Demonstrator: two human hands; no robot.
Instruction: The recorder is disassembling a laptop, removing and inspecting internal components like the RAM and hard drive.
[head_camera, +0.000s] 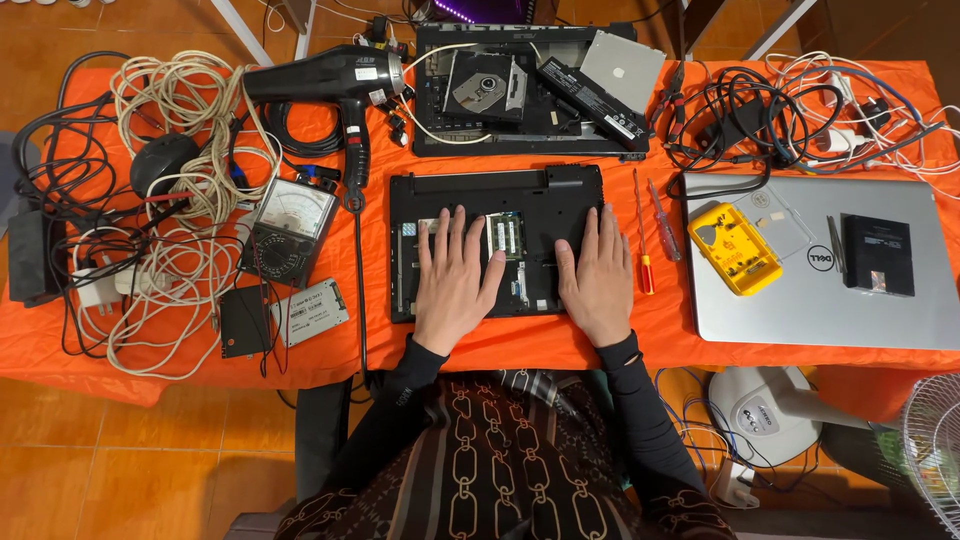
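An opened black laptop base (520, 195) lies upside down on the orange table (540, 345), its green memory modules (506, 234) exposed. My left hand (455, 280) rests flat on the left half of the base, fingers spread, holding nothing. Flat on the right half lies my right hand (597, 275), also with nothing in it. Two screwdrivers (645, 240) lie just right of my right hand.
A second dismantled laptop (530, 90) with a drive sits behind. A silver closed laptop (820, 270) at right carries a yellow tool case (735, 248) and a black drive (878, 254). Left: hair dryer (335, 80), analog multimeter (290, 230), tangled cables (175, 200), two small drives (285, 318).
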